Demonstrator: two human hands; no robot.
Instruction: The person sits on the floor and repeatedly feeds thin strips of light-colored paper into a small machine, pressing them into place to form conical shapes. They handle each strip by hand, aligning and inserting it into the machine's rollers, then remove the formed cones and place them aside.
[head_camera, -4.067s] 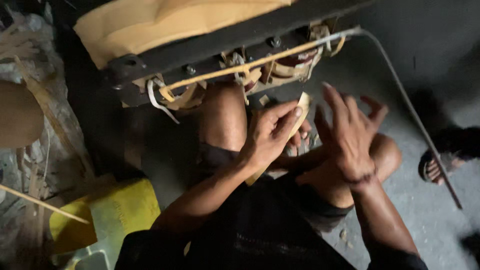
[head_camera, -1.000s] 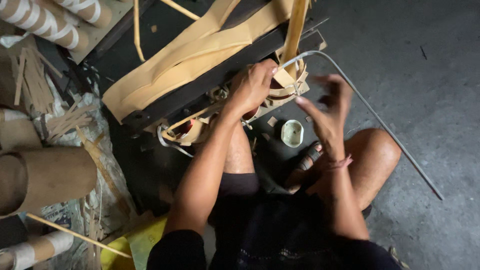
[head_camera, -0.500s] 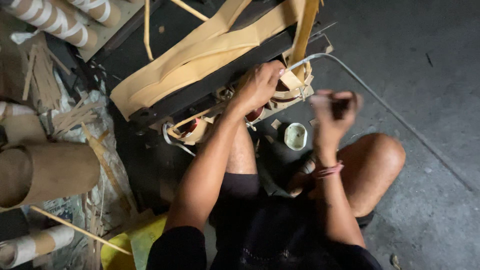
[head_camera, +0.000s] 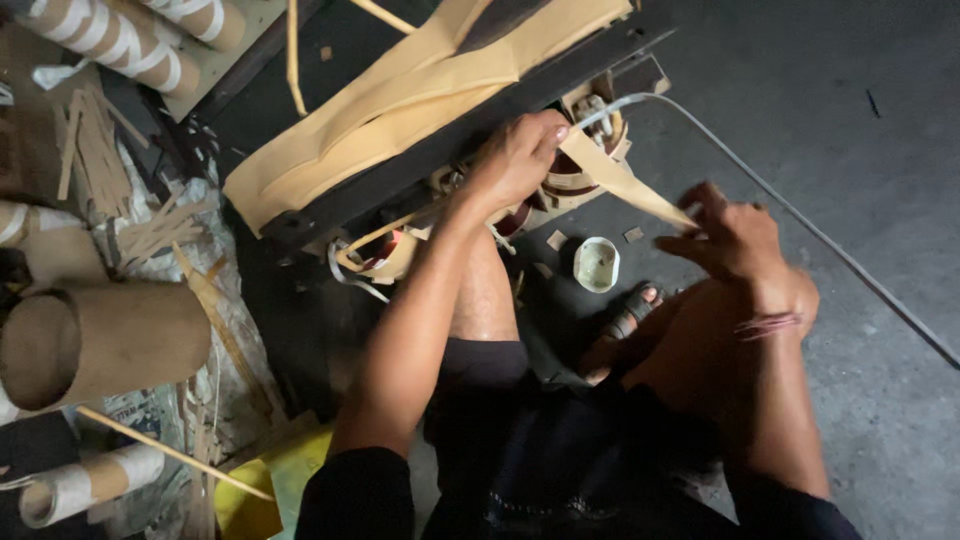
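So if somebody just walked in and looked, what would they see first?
First, the two hands in the middle: the left hand presses on the coils under the dark frame, and the right hand pulls a tan paper strip out from it. A small round white cup sits on the floor between them. At the left lies a big cardboard tube.

Dim, flat overhead light (dark corners), right hand motion-blurred.
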